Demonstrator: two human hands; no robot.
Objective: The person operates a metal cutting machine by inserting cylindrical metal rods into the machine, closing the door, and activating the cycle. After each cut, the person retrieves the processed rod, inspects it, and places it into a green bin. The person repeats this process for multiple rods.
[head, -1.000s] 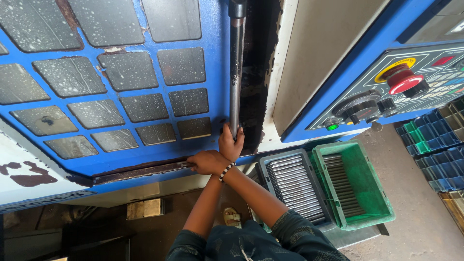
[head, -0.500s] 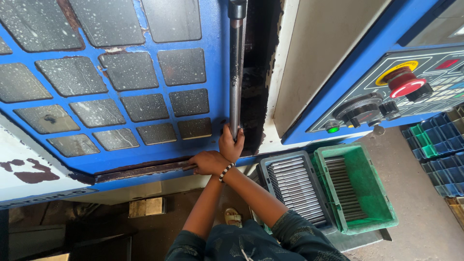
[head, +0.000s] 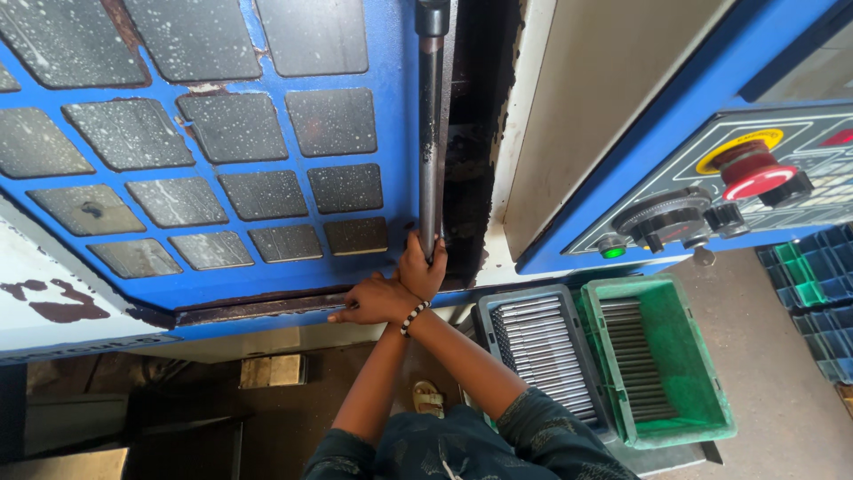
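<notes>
Our right hand [head: 423, 267] wraps its fingers around the long steel handle bar [head: 429, 133] of the blue windowed machine door [head: 395, 133], gripping low for pull. Our left hand [head: 378, 300], at eight o'clock of it, rests with fingers together and extended on the door's lower edge, steadying it.

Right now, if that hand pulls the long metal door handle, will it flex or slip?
Probably stiff: the long metal door handle looks like a straight steel bar. Its smooth, worn surface may be slippery. The right hand grips its lower end; the left hand rests on the blue door.

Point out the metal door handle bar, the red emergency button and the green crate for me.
Metal handle bar [head: 429, 133], head view: middle of the vertical shaft.
Red emergency button [head: 757, 180], head view: its red cap.
Green crate [head: 711, 391], head view: its right wall.
</notes>
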